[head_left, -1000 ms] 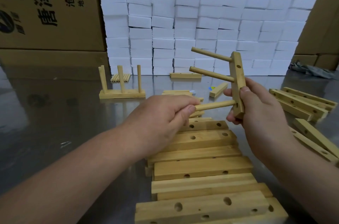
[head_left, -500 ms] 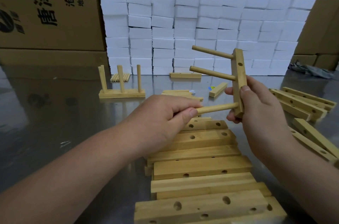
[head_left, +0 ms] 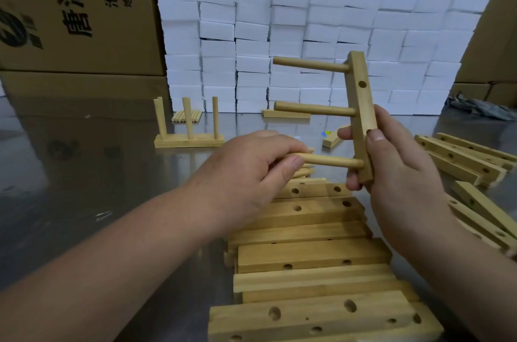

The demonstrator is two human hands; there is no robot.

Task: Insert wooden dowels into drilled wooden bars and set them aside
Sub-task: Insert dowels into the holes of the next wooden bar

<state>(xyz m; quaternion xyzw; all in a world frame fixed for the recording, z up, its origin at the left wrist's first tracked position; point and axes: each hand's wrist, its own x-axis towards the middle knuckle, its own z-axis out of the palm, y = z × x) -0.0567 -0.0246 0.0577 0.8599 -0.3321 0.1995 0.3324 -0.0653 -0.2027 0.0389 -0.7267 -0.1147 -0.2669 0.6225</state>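
Step in hand: third dowel going in. Right hand [head_left: 397, 173] grips the pale drilled rectangular wooden bar [head_left: 361, 106], held upright in the air over the middle of the shiny steel worktop [head_left: 84, 187], with the thumb on the front face and the fingers [head_left: 344, 133] curled round behind. Left hand [head_left: 251, 171] pinches the free end of the smooth round wooden dowel [head_left: 333, 160]. Its other end is in the bar's lowest hole; can't tell how deep.

The two upper dowels [head_left: 310, 65] already stick out to the left.

Next move, my read: push straight along the hole axis while the right hand braces the bar. It looks like a friction fit, so skew could jam it. Then stand it by the finished three-dowel bar [head_left: 188, 141] toward the far left edge.

Stock: square-edged, matte bare drilled bars [head_left: 307, 255] piled at the near edge, more bars [head_left: 461, 157] at the right edge, loose dowels [head_left: 187, 116] at the far edge. White foam blocks [head_left: 307, 33] are stacked behind.
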